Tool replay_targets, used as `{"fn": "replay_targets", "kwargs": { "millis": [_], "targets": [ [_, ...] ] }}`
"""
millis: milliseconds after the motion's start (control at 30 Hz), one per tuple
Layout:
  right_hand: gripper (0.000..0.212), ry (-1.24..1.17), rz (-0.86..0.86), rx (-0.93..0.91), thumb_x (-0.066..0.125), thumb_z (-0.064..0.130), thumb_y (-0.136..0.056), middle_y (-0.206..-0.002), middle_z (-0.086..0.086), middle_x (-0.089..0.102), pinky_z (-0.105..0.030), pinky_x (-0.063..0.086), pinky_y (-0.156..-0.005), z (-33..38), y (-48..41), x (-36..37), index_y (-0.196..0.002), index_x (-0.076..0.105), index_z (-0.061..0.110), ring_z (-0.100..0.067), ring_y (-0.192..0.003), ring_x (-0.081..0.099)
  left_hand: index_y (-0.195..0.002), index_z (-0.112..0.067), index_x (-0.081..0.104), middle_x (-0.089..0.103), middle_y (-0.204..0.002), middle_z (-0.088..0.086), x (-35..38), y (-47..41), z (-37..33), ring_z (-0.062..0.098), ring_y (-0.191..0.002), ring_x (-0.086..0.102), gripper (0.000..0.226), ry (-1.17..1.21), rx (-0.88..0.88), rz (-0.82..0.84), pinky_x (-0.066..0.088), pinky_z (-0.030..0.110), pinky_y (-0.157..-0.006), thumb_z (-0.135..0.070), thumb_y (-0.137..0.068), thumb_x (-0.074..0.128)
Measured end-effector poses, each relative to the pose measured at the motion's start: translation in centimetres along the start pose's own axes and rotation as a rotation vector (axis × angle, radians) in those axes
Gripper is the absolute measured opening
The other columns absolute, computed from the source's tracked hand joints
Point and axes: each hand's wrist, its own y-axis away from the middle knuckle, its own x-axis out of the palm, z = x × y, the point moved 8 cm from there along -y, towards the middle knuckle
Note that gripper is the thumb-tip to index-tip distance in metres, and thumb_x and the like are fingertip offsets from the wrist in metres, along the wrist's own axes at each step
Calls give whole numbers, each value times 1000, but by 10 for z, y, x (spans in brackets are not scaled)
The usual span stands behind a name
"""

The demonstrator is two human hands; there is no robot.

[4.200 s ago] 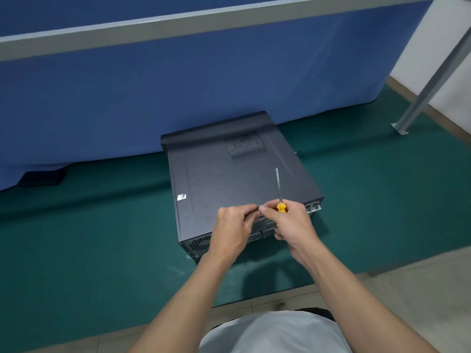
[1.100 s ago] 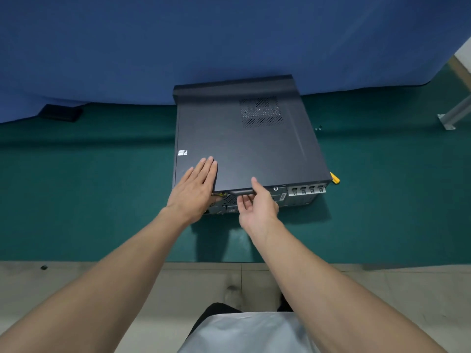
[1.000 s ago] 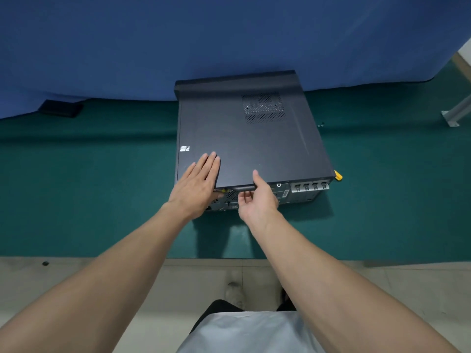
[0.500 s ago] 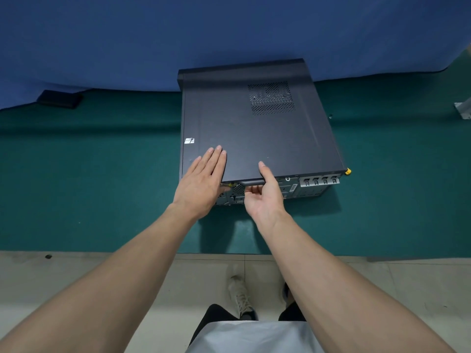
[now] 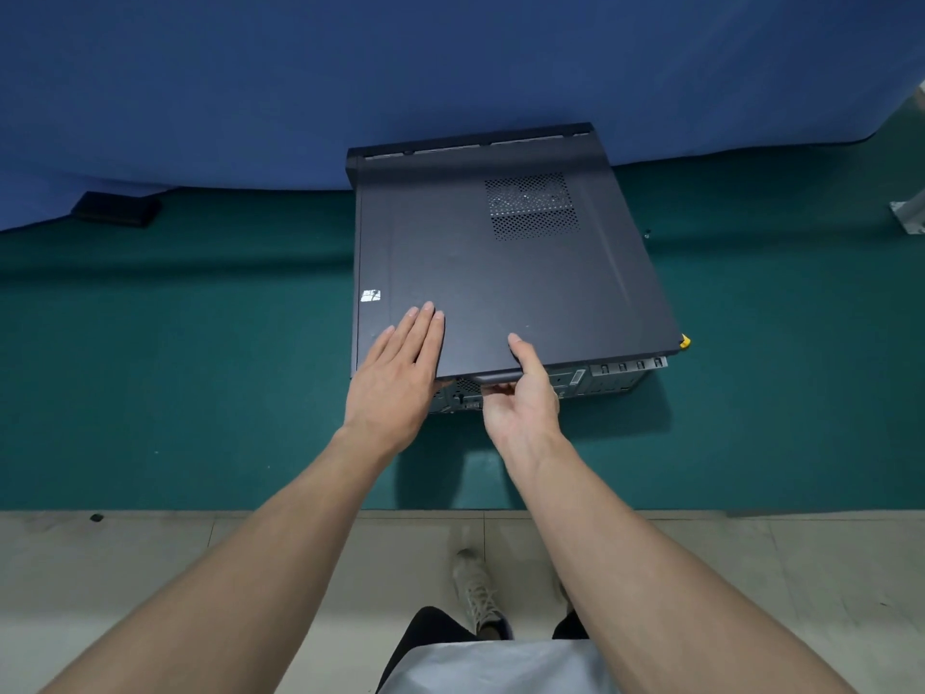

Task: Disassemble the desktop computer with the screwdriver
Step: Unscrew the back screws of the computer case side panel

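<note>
A dark grey desktop computer case [image 5: 505,273] lies flat on a green mat, its side panel facing up and its rear ports toward me. My left hand [image 5: 395,373] rests flat on the panel's near left part, fingers straight. My right hand [image 5: 520,393] grips the panel's pull handle at the near edge, thumb on top and fingers curled underneath. At the case's far end a narrow gap shows between panel and front bezel. Only the yellow tip of the screwdriver handle [image 5: 683,341] peeks out beside the case's near right corner.
The green mat [image 5: 200,393] covers the floor ahead, with a blue curtain [image 5: 350,67] behind the case. A black block [image 5: 117,208] lies at the curtain's foot on the left. A metal post foot [image 5: 908,217] stands at the right edge. Tiled floor and my shoes are below.
The screwdriver has left my right hand and lies beside the case. My left hand went flat on the panel and my right took the handle; the panel has slid toward me.
</note>
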Motion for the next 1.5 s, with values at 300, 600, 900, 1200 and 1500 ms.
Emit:
{"fn": "replay_targets", "kwargs": {
  "millis": [300,600,900,1200,1500],
  "targets": [
    [34,315,-100,-46,82,13,-74,-85,-14,63,-28,53,-55,20,14,-7,-96,58,3,-21,-66,57,-153,-11,15,11,-160,4,-23,-2,-2,18,-148,11,80,-7,-12,-40,8,34,-119,-48,-94,53],
    [43,171,178,-69,77,1,-76,-110,-17,67,-43,58,-76,42,51,41,-115,59,-1,-31,-96,67,-129,-4,59,59,-132,11,-86,-5,1,23,-122,57,56,-74,28,-252,46,38,-100,-14,-77,78],
    [30,51,467,-47,50,-17,-80,-113,-27,59,-40,59,-68,83,83,101,-106,55,-3,-37,-92,64,-89,-3,74,75,-88,9,-165,-14,-23,24,-86,73,32,-97,91,-556,59,32,-67,11,-59,76],
    [16,-32,580,-83,50,-11,-83,-89,-19,71,-40,58,-75,167,85,94,-90,62,-5,-33,-80,71,-99,-4,73,73,-102,11,-198,-47,-99,25,-98,70,31,-138,149,-657,56,35,-79,9,-72,67],
    [22,-75,552,-157,53,-11,-80,-98,-20,70,-40,59,-78,315,52,45,-98,62,-3,-34,-89,70,-111,-3,70,70,-113,13,-183,-114,-240,26,-107,66,39,-33,204,-568,54,36,-88,4,-73,64]
  ]
}}
